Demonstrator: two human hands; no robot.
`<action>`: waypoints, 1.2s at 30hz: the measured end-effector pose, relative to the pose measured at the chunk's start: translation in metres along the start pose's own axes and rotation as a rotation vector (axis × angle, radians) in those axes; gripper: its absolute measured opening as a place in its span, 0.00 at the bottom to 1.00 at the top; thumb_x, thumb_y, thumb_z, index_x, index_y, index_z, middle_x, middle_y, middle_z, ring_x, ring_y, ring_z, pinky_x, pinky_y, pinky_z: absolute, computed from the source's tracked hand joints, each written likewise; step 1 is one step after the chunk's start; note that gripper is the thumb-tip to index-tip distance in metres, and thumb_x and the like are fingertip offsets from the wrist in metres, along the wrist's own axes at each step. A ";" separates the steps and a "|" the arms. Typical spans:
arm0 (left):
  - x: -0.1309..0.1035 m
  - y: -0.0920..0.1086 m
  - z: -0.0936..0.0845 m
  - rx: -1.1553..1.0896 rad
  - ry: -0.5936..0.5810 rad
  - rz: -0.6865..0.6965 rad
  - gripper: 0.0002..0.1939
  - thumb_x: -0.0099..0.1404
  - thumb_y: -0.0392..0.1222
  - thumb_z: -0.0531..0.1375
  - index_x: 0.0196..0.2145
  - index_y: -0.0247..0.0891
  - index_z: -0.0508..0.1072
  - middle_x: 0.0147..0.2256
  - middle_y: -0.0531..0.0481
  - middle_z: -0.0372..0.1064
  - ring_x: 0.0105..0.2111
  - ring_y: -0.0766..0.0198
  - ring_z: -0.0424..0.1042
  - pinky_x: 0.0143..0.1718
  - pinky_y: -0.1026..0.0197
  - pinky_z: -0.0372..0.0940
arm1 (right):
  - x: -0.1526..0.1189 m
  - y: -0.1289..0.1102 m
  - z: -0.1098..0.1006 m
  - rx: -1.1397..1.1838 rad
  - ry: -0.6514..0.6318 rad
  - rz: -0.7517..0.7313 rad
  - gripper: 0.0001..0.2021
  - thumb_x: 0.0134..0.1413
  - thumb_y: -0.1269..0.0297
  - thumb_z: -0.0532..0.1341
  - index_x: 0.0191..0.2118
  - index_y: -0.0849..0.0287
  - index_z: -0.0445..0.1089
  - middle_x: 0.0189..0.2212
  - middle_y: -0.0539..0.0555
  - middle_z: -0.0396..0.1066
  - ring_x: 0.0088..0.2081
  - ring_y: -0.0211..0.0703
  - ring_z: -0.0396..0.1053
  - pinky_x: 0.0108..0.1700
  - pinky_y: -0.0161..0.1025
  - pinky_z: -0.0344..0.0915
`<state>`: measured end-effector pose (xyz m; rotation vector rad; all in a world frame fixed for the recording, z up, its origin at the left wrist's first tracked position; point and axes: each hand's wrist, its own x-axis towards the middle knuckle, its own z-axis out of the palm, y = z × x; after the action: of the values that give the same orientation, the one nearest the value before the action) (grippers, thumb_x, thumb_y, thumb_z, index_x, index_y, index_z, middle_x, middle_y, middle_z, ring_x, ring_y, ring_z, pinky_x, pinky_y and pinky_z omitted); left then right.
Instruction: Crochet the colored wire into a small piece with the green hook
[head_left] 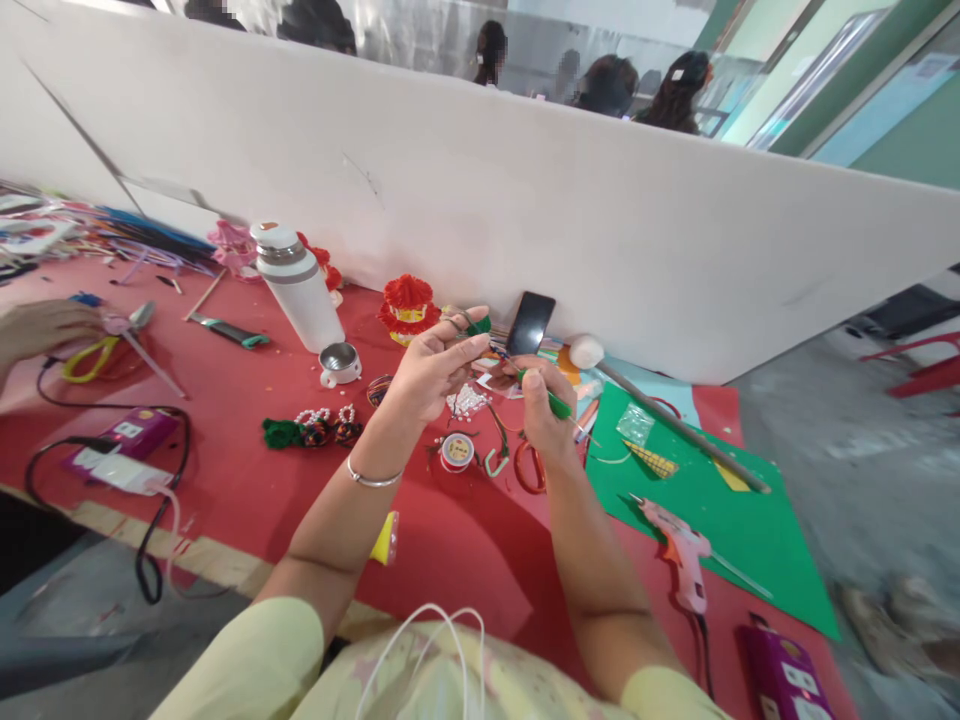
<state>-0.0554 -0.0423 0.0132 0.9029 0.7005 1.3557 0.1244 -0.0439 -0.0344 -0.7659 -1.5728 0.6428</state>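
Observation:
My left hand (435, 372) pinches a small piece of green yarn work (478, 326) near the middle of the red table (480, 560). Fingers closed, my right hand (549, 408) grips a green-handled tool (556, 402), whose thin tip points toward the left fingers. Dark multicoloured yarn runs between the two hands. Below them lie white beads (466, 401), a spool (457, 452) and red-handled scissors (530, 468). Finished-looking yarn pieces with beads (315, 428) rest to the left of my left forearm.
A white bottle (300, 290) stands behind a metal cup (340, 362). Behind my hands, a phone (531, 322) leans near the white partition (480, 180). A pink glue gun (679, 555) lies on the right by a green sheet (750, 500). Another person's hand (45, 328) is at far left.

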 end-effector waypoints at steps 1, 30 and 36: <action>0.000 -0.001 0.000 0.011 0.009 0.009 0.29 0.54 0.41 0.79 0.54 0.38 0.82 0.22 0.59 0.66 0.15 0.78 0.47 0.17 0.64 0.36 | -0.002 0.003 0.000 -0.035 0.005 -0.024 0.19 0.73 0.43 0.59 0.42 0.51 0.80 0.36 0.52 0.84 0.36 0.44 0.81 0.39 0.42 0.77; -0.009 -0.025 0.027 -0.128 0.076 0.048 0.58 0.52 0.36 0.77 0.77 0.39 0.60 0.25 0.58 0.77 0.19 0.71 0.68 0.20 0.69 0.60 | -0.021 0.027 0.027 -0.238 0.247 -0.249 0.23 0.75 0.39 0.52 0.45 0.53 0.70 0.34 0.51 0.74 0.32 0.43 0.73 0.35 0.42 0.72; -0.003 -0.004 0.010 -0.080 0.028 -0.043 0.50 0.48 0.35 0.76 0.69 0.38 0.72 0.19 0.63 0.66 0.13 0.78 0.46 0.16 0.67 0.39 | -0.005 0.028 0.003 -0.070 0.015 -0.251 0.27 0.71 0.32 0.53 0.43 0.51 0.75 0.35 0.54 0.78 0.37 0.48 0.77 0.41 0.47 0.75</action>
<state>-0.0451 -0.0469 0.0146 0.8022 0.6788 1.3510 0.1247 -0.0303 -0.0595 -0.6097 -1.6512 0.3997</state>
